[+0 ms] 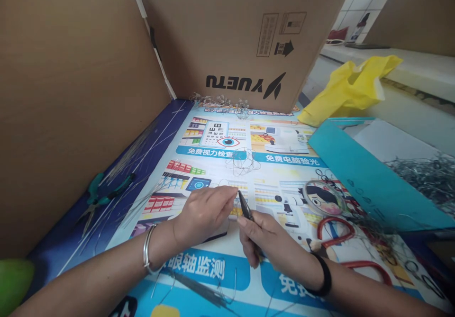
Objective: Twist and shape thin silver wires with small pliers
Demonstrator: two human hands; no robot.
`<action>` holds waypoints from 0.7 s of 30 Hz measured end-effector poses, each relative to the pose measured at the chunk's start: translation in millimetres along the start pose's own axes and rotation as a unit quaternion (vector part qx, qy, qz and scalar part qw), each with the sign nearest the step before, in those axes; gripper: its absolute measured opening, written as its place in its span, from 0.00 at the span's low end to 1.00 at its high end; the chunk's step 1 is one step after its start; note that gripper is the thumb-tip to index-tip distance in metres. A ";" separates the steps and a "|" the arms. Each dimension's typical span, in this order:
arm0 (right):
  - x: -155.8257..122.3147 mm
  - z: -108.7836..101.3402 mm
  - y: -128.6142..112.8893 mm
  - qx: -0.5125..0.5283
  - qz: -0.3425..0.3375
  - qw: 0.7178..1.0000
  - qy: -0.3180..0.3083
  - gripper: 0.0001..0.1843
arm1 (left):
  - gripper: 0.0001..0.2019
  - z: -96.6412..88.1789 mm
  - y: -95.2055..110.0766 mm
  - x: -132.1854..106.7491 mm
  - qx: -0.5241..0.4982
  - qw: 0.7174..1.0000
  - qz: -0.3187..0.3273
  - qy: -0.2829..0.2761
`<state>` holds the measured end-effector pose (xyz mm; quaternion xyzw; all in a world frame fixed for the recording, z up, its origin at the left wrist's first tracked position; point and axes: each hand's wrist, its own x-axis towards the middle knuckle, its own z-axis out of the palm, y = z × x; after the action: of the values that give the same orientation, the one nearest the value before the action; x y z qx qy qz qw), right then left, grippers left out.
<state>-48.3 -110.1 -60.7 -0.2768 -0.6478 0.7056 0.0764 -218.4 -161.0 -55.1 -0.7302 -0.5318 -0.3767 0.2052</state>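
Note:
My right hand [272, 241] is closed round the handles of dark needle-nose pliers [245, 206], whose tip points up and to the left. My left hand [204, 212] is pinched right at the pliers' tip, holding something thin that I cannot make out, probably wire. Both hands hover over a printed poster mat [227, 141]. A silver bangle sits on my left wrist and a black band on my right. Loose bent wire pieces [243, 163] lie on the mat just beyond the hands.
Teal-handled pliers [103, 196] and straight wires [131, 153] lie at left. Cardboard walls [241, 32] stand behind and to the left. A teal box [369, 175] with a heap of wire rings sits right, red-handled pliers [336, 234] in front of it, a yellow bag [351, 87] behind.

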 end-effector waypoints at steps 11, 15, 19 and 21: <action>-0.6 1.2 1.4 0.004 0.011 1.000 -0.010 0.27 | 0.08 2.5 -6.4 -6.5 -0.007 0.999 0.041 -0.009; 0.3 1.8 3.5 -0.003 0.008 1.000 -0.009 0.27 | 0.08 2.3 -6.1 -6.0 0.005 0.999 0.044 -0.020; 1.0 2.0 4.5 -0.016 0.018 1.000 0.006 0.27 | 0.08 1.7 -6.0 -4.3 0.029 0.997 0.049 -0.043; 0.7 1.9 2.6 -0.017 0.020 1.000 0.007 0.28 | 0.08 1.2 -5.9 -3.7 0.028 0.997 0.053 -0.044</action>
<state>-49.2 -111.8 -63.3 -0.2958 -0.6537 0.6938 0.0618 -224.1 -160.4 -59.4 -0.7675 -0.5110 -0.3176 0.2211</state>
